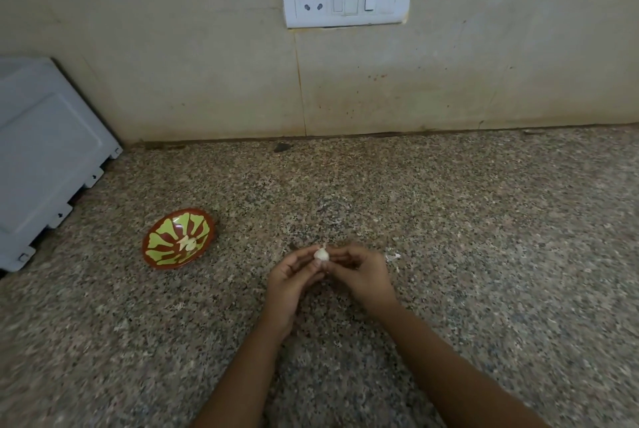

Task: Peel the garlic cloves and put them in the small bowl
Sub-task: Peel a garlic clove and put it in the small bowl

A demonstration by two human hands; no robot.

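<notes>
The left hand [289, 284] and right hand [361, 274] pinch 1 garlic clove [321, 255] between curled fingertips [342, 257]. Left of the fingers, well apart, the small bowl [165, 231] holds pale cloves [188, 243].

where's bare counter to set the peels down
Widest free patch: the counter right of the right hand, beyond a peel scrap. Also the strip between the held garlic and the wall. Tighter left of the left hand, where the small bowl sits near the white appliance.
</notes>
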